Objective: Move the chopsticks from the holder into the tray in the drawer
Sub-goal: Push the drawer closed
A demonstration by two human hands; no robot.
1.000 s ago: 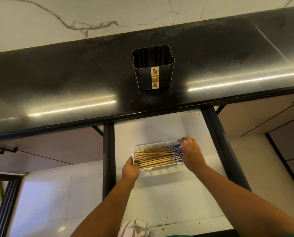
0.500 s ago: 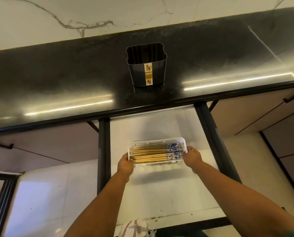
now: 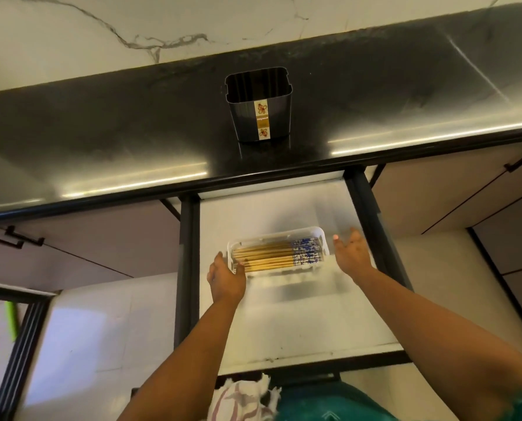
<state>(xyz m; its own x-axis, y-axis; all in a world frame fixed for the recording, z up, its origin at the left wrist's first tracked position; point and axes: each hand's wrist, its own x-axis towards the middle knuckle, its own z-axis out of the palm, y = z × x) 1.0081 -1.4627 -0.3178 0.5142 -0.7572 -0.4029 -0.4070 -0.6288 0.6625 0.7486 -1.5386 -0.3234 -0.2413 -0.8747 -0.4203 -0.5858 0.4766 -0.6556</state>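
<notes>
A bundle of wooden chopsticks (image 3: pixel 276 256) with blue-and-white ends lies flat in a small white tray (image 3: pixel 310 232) on the white floor of the open drawer (image 3: pixel 284 323). The black chopstick holder (image 3: pixel 258 109) stands upright on the black counter above, and nothing shows inside it. My left hand (image 3: pixel 225 279) touches the tray's left end, fingers loosely spread. Just right of the tray, apart from it, my right hand (image 3: pixel 351 252) hovers with its fingers spread and nothing in it.
The drawer has dark side rails (image 3: pixel 188 268) and a dark front edge (image 3: pixel 314 367). Closed cabinet fronts with black handles (image 3: pixel 12 238) flank it. A patterned cloth (image 3: pixel 241 399) sits at my waist below the drawer front. A marble wall (image 3: pixel 132 31) backs the counter.
Both hands were gripping the tray's ends half a second ago. The right hand has now let go and moved off to the right; the left hand has loosened.
</notes>
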